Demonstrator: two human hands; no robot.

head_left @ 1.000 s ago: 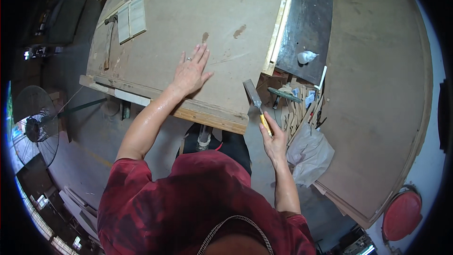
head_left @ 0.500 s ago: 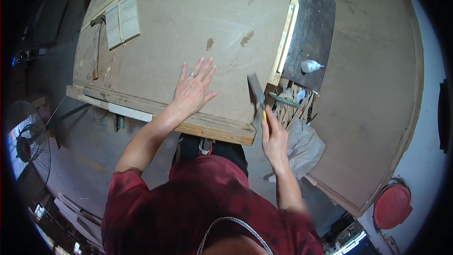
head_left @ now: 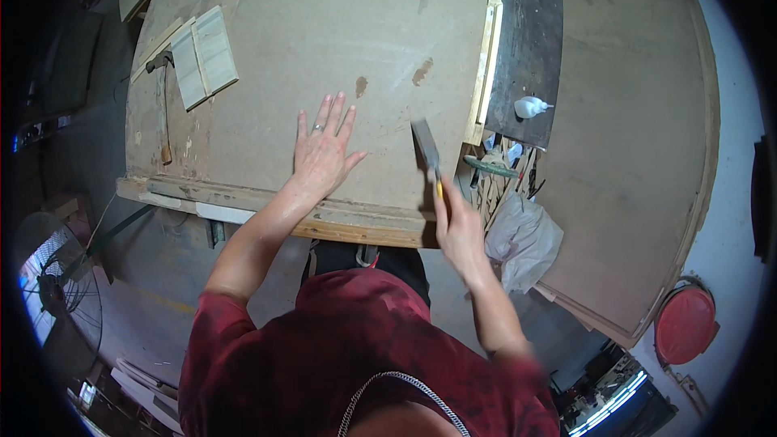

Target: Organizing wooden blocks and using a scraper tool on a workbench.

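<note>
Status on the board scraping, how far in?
Early, by the look of it. Done: nothing clearly; brown stains show on the board. In hand: left hand pressed flat on the board, right hand holding a wide-bladed scraper at its near right part. Left: seemingly most of the surface.

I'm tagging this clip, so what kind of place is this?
Most likely a woodworking shop. A big brown board lies on a bench, the right hand holds a flat-bladed scraper, a hammer rests nearby, and more boards are stacked at the right.
</note>
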